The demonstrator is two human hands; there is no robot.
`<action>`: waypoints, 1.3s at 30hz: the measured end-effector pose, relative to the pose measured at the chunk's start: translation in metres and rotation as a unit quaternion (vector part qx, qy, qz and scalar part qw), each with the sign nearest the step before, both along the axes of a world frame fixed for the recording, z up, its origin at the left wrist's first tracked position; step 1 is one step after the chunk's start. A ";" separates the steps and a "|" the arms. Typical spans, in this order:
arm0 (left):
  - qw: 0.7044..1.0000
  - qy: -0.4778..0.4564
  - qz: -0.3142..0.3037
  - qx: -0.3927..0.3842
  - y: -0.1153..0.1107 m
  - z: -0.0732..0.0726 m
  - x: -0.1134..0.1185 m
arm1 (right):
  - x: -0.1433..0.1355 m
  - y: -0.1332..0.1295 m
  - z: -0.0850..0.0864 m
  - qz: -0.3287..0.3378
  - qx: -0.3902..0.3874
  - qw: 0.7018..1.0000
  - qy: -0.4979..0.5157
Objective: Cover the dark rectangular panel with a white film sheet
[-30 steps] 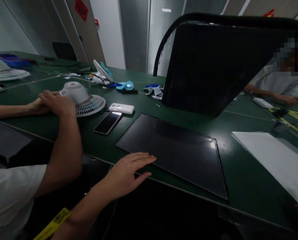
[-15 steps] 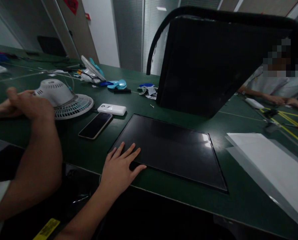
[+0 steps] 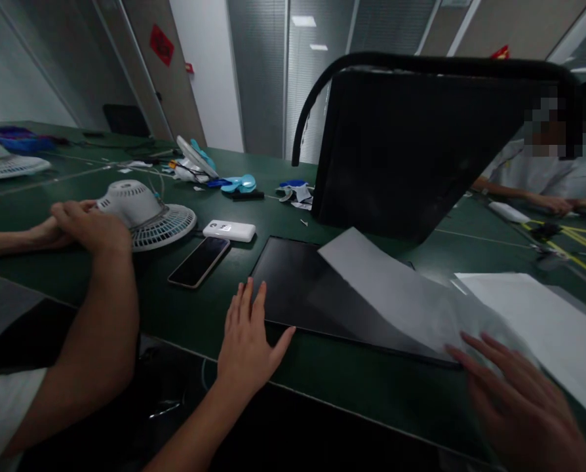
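A flat black panel (image 3: pixel 293 288) lies on the green table (image 3: pixel 352 380) in front of me. My left hand (image 3: pixel 251 341) rests flat on the table at the panel's near left edge, fingers spread, its fingertips at the rim. A thin white sheet (image 3: pixel 396 288) lies slanted across the right half of the panel. My right hand (image 3: pixel 519 400), blurred, lies spread on the sheet's near right end with nothing gripped.
A stack of white sheets (image 3: pixel 543 314) lies to the right. A big black hood (image 3: pixel 411 144) stands behind the panel. To the left lie a phone (image 3: pixel 199 261), a white power bank (image 3: pixel 229 230) and a white fan (image 3: pixel 145 210) under a co-worker's hands (image 3: pixel 84 226). Another person (image 3: pixel 543 170) sits at the far right.
My right hand has come into view and a white sheet now covers the panel's right half. My left hand slid off the panel's corner onto the table beside it.
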State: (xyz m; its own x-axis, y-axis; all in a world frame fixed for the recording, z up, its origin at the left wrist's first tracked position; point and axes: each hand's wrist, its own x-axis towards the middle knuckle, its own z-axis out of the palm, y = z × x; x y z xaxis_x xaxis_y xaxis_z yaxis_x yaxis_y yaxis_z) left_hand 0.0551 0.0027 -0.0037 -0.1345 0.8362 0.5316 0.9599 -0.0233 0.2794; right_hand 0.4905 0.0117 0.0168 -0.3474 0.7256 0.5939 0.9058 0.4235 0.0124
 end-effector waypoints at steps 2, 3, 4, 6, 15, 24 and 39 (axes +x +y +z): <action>0.999 -0.008 0.010 0.035 -0.003 0.001 0.001 | -0.037 0.012 -0.016 0.022 0.007 1.000 0.001; 0.999 -0.010 0.011 0.047 -0.004 0.002 0.001 | -0.053 0.017 -0.024 0.031 0.008 0.999 0.001; 0.998 -0.010 0.008 0.054 -0.005 0.003 0.001 | -0.066 0.021 -0.030 0.038 0.006 0.999 -0.007; 0.999 -0.001 -0.011 0.054 -0.007 0.006 0.000 | -0.081 0.025 -0.040 0.036 -0.008 0.999 -0.021; 0.996 0.078 0.014 -0.044 0.002 0.001 -0.001 | -0.082 0.023 -0.034 0.060 -0.108 0.991 -0.055; 0.983 0.092 0.079 -0.139 0.005 0.005 0.006 | -0.087 0.024 -0.028 0.113 -0.116 0.986 -0.031; 0.999 0.011 0.000 -0.043 0.004 0.002 -0.004 | -0.080 0.019 -0.042 -0.196 -0.102 0.971 0.091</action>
